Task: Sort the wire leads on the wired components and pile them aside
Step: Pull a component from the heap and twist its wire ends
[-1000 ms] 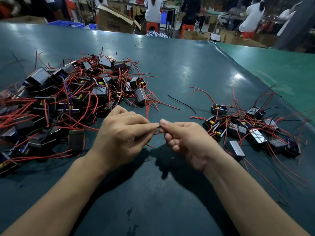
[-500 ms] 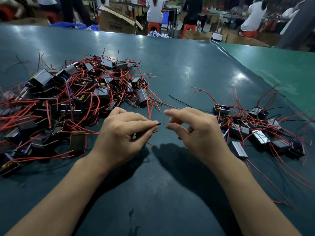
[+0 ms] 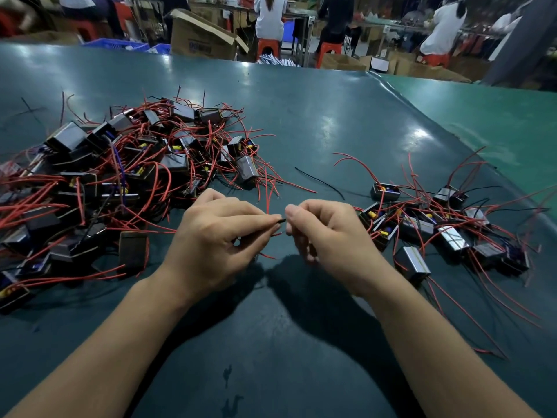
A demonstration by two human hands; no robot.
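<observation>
A big heap of small black box components with red wire leads [image 3: 120, 176] covers the left of the dark green table [image 3: 301, 122]. A smaller heap of the same components [image 3: 437, 227] lies at the right. My left hand [image 3: 217, 239] is closed around a component that is mostly hidden in the palm, and its thumb and forefinger pinch a thin black lead [image 3: 279, 221]. My right hand [image 3: 328, 233] meets it at the middle, thumb and forefinger pinched on the tip of that lead. A short red lead [image 3: 266, 255] sticks out under my left hand.
A loose black wire [image 3: 319, 181] lies on the table between the heaps. Beyond the table's far edge stand cardboard boxes [image 3: 202, 34], blue crates [image 3: 120, 45], red stools and several people at other benches. A lighter green surface [image 3: 497, 116] adjoins at the right.
My right hand let go of the lead and opened half a second ago. It has now come back and pinches the tip again. My left hand stayed put.
</observation>
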